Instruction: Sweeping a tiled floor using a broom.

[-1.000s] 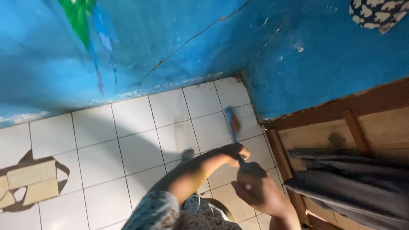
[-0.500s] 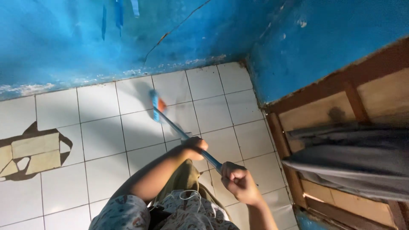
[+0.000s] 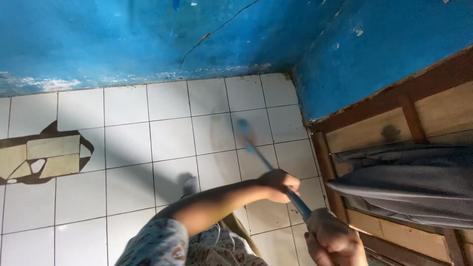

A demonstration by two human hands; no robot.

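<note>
broom head (image 3: pixel 243 129) blurred, hard to make out | blue handle (image 3: pixel 276 172) slants over floor tiles (image 3: pixel 128 148) | left hand (image 3: pixel 280 183), right hand (image 3: pixel 335 239) both wrapped round handle, right partly cut off

— What do you see around you down there?

— You're looking at a white tiled floor (image 3: pixel 167 138) that meets a blue painted wall (image 3: pixel 123 39) with a long crack (image 3: pixel 217 30) and flaking paint along its foot. On your left a patch of broken tiles (image 3: pixel 44 157) shows bare ground.

— And on your right?

— You have a blue corner (image 3: pixel 345 64), then a wooden frame (image 3: pixel 409 113) with pale panels and a grey cloth (image 3: pixel 409 182) draped over it. Light falls across the floor in a soft band.
</note>
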